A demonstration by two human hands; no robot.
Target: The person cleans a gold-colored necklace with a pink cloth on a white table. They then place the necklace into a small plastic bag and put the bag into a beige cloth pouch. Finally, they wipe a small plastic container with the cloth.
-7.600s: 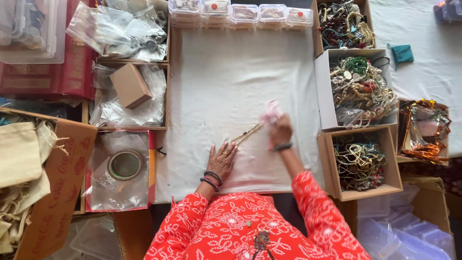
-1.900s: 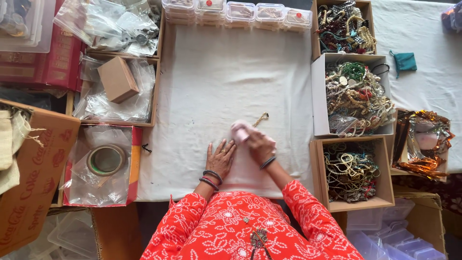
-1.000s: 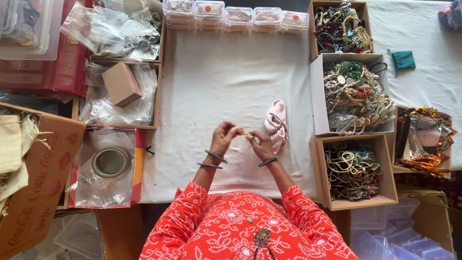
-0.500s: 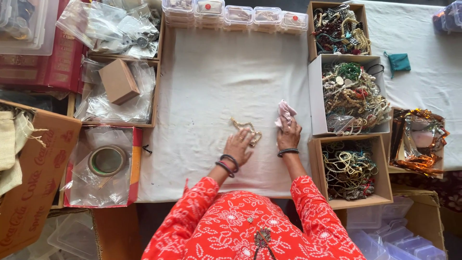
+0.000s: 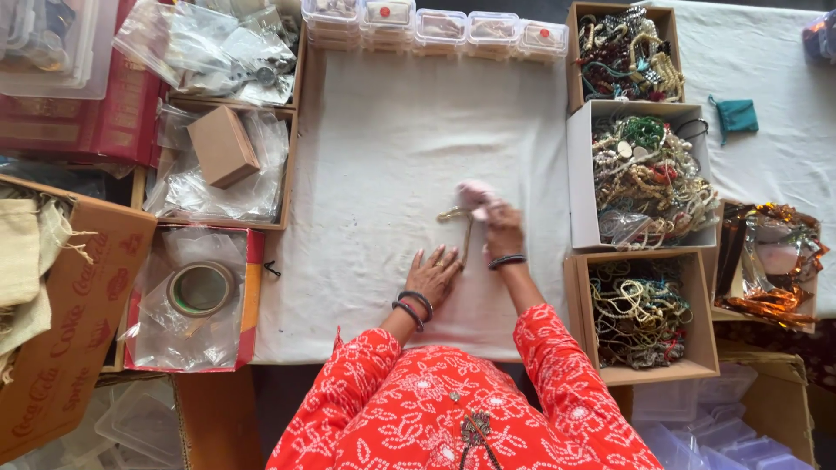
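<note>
Left hand point(image 5: 433, 275): flat, fingers spread on the white worktop point(image 5: 383, 157), pinning the gold chain point(image 5: 463, 228) | Right hand point(image 5: 502, 231): closed on a pink cloth point(image 5: 475, 196), pressing it onto the chain's far end

A: Which colours are recorded at the centre of the white cloth point(image 5: 392, 157)?
B: A pale pink rag point(image 5: 475, 196) and a gold-coloured chain point(image 5: 460, 224) are noted.
A: And the sleeves point(image 5: 557, 357)?
B: Red, printed with a white floral pattern. A teal pouch point(image 5: 736, 115) is seen near the cloth's right edge, and a brown cardboard box point(image 5: 222, 146) at its left.
</note>
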